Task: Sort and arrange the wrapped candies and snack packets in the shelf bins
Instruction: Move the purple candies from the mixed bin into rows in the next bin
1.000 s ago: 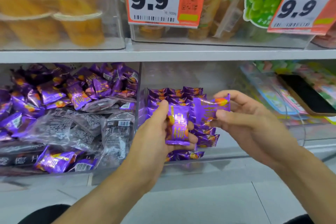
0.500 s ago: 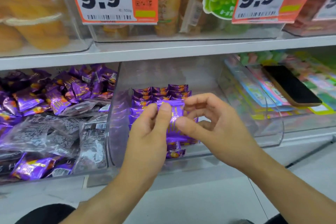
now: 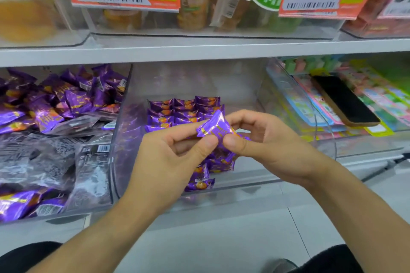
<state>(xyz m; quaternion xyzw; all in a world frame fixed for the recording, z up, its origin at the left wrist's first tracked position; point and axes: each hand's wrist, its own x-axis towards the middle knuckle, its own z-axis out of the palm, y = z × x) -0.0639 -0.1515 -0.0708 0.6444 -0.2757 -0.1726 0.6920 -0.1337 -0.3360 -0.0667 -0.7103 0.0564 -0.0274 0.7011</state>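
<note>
Middle bin: clear, centre of frame, neat purple rows at its back.
Rows: lie just beyond the hands, up-frame.
Left hand: thumb and fingers pinch the packet's left end.
Right hand: pinches the right end, equally near.
Packet: centre frame, long axis tilted left-right.

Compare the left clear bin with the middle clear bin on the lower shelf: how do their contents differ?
The left bin holds a loose heap; the middle bin holds neat rows. The left bin mixes purple candies with grey-black packets; the middle bin holds only purple candies. The left bin looks far fuller. Both are clear plastic and hold purple wrappers.
</note>
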